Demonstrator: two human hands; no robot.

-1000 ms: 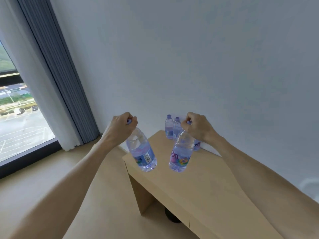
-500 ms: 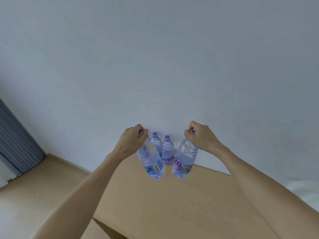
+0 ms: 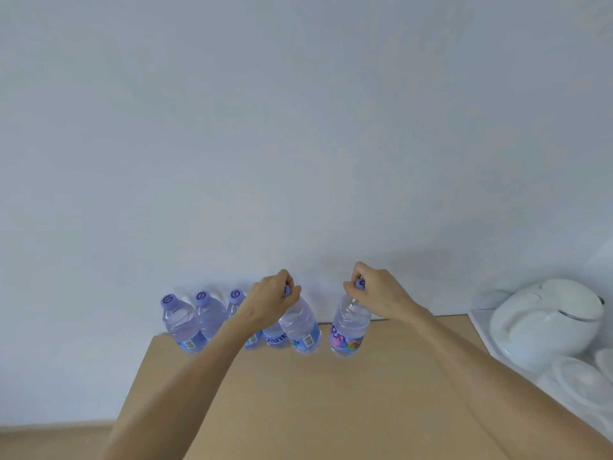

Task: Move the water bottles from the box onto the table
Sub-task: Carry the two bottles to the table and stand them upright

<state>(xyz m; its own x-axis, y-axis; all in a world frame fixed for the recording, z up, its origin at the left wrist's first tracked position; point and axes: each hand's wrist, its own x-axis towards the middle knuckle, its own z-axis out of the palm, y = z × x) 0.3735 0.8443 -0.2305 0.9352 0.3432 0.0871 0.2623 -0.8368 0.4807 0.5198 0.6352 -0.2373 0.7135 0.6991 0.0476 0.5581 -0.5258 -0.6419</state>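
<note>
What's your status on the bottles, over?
Left hand grips left bottle by the cap, right hand grips right bottle. Both at the table's back edge beside the standing row. Nothing in the way.

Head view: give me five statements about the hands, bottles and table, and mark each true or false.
1. Each hand grips a bottle by its cap. True: the left hand holds the left bottle, the right hand the right bottle.
2. More bottles stand in a row by the wall, left of the held ones. True: the standing bottles line the table's back edge.
3. The bottle caps are red. False: they are purple.
4. The right hand is empty. False: it grips a bottle.
5. A cardboard box sits on the table. False: none is in view.
</note>
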